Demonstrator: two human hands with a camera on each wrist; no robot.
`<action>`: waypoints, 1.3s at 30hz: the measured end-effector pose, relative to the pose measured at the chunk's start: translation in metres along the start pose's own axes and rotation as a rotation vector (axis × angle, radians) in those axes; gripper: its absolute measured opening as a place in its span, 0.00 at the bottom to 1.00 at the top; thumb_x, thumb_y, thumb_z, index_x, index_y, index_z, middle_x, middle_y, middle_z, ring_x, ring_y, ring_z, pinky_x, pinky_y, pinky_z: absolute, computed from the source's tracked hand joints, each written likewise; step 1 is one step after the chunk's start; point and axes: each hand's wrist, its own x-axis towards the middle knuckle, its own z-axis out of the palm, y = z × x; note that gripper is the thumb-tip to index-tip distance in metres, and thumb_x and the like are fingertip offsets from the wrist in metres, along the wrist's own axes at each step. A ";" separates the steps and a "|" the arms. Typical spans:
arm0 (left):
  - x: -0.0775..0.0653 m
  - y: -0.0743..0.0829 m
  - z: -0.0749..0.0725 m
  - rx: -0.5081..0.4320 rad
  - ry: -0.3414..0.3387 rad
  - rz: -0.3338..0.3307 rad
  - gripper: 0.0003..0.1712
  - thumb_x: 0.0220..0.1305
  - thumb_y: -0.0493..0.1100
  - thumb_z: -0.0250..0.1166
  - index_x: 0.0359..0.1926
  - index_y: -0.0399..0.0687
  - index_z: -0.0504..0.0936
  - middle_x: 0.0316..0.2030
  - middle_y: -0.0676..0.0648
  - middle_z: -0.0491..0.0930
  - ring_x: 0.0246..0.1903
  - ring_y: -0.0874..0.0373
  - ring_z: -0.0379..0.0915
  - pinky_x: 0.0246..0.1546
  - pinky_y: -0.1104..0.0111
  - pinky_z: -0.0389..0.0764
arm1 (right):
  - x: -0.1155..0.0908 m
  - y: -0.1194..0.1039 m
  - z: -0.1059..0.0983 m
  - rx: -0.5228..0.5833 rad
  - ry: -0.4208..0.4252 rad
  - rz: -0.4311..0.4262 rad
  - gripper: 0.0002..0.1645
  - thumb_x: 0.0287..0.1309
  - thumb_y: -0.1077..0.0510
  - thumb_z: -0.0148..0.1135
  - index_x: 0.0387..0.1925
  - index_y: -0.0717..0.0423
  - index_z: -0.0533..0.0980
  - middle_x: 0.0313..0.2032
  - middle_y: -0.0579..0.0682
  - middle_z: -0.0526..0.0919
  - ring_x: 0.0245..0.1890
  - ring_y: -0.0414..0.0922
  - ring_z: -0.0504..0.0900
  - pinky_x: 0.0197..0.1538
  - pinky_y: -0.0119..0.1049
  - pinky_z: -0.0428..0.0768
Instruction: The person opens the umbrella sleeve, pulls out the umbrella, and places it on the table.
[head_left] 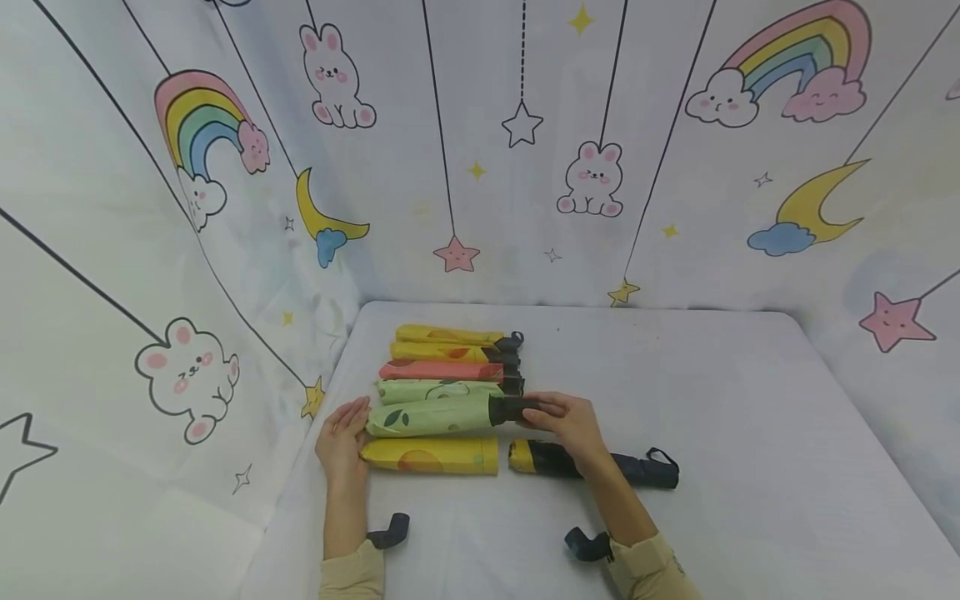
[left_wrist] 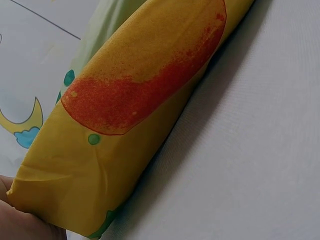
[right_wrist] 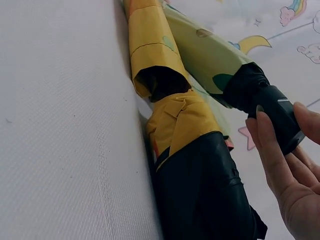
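Nearer green umbrella (head_left: 435, 416): beside the yellow sleeve (head_left: 457, 457), its handle (right_wrist: 280, 112) pinched in my right hand (head_left: 573, 425). Left hand (head_left: 343, 442), at its tip (head_left: 377, 422): grip, I cannot tell. Risk: shallow fingertip hold could let the handle slip.

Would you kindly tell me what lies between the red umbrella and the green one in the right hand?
Another light green umbrella lies between the red umbrella and the held umbrella, as the head view shows.
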 end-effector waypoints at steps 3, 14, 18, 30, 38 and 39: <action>-0.003 0.003 0.001 0.001 -0.003 -0.006 0.29 0.72 0.29 0.64 0.70 0.34 0.67 0.62 0.39 0.81 0.61 0.53 0.81 0.59 0.69 0.82 | -0.002 -0.001 -0.002 0.014 -0.001 -0.001 0.28 0.58 0.51 0.79 0.57 0.60 0.83 0.45 0.57 0.91 0.46 0.51 0.91 0.52 0.35 0.88; -0.014 0.015 0.006 0.009 0.003 -0.003 0.30 0.70 0.27 0.65 0.70 0.30 0.68 0.55 0.43 0.86 0.56 0.55 0.84 0.59 0.67 0.82 | -0.008 -0.003 -0.008 0.001 0.035 0.001 0.28 0.59 0.51 0.78 0.58 0.59 0.83 0.47 0.56 0.91 0.46 0.50 0.91 0.54 0.37 0.87; -0.013 0.014 0.006 0.004 0.005 -0.005 0.30 0.70 0.27 0.65 0.70 0.30 0.67 0.54 0.43 0.87 0.57 0.54 0.83 0.58 0.68 0.82 | -0.008 -0.002 -0.010 0.011 0.034 0.011 0.29 0.59 0.50 0.78 0.59 0.60 0.83 0.47 0.56 0.91 0.47 0.51 0.91 0.57 0.39 0.86; -0.011 0.014 0.005 0.012 0.002 -0.006 0.31 0.70 0.27 0.64 0.71 0.30 0.67 0.59 0.40 0.84 0.59 0.53 0.82 0.56 0.70 0.83 | -0.010 -0.002 -0.020 0.045 0.045 0.004 0.32 0.59 0.50 0.78 0.59 0.63 0.81 0.47 0.57 0.90 0.47 0.54 0.91 0.71 0.56 0.74; -0.012 0.015 0.006 0.028 0.000 -0.007 0.31 0.71 0.27 0.64 0.72 0.30 0.66 0.61 0.38 0.82 0.61 0.51 0.81 0.56 0.70 0.83 | -0.013 -0.003 -0.025 0.062 0.052 -0.001 0.32 0.60 0.51 0.78 0.60 0.65 0.80 0.48 0.59 0.90 0.47 0.54 0.91 0.67 0.49 0.79; -0.012 0.015 0.006 0.029 0.000 -0.009 0.31 0.71 0.27 0.64 0.72 0.31 0.66 0.62 0.38 0.82 0.62 0.51 0.80 0.56 0.70 0.83 | -0.013 -0.003 -0.026 0.065 0.052 -0.001 0.32 0.60 0.51 0.78 0.60 0.65 0.80 0.48 0.59 0.90 0.47 0.54 0.91 0.65 0.45 0.81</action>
